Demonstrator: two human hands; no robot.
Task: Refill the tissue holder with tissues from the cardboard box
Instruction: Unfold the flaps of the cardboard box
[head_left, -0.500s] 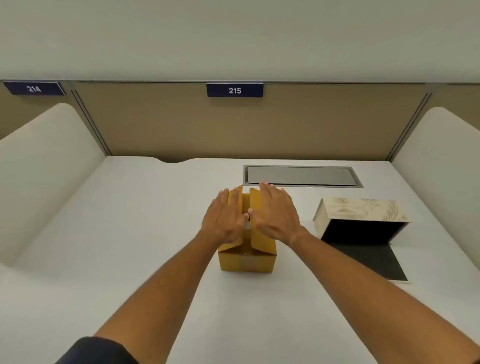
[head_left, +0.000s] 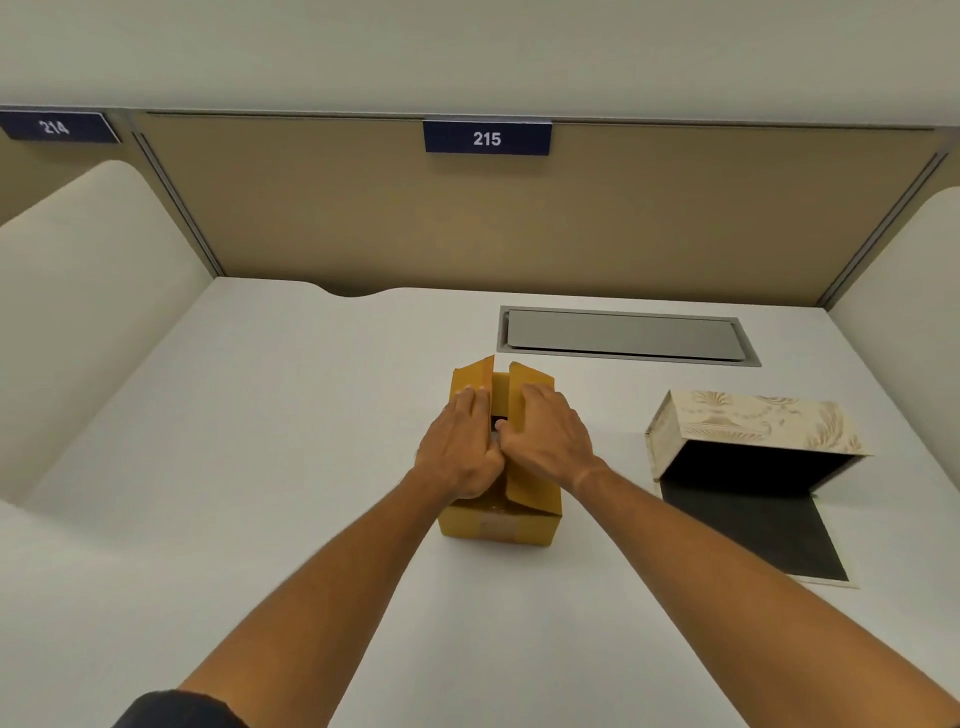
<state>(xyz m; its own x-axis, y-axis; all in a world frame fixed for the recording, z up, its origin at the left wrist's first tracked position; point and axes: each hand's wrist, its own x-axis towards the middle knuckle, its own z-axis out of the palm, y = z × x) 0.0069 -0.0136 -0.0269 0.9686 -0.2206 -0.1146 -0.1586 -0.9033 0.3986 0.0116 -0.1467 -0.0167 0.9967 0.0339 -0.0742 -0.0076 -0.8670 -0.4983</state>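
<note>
Both hands, left hand and right hand, spread flat on cardboard box flaps; contents hidden.

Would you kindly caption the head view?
Both hands, left and right, part the cardboard box flaps beside the open tissue holder.

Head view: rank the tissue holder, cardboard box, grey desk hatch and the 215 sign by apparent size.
1. Tissue holder, lid open
2. Grey desk hatch, farther away, so its place is unsure
3. Cardboard box, partly covered by hands
4. 215 sign
</note>
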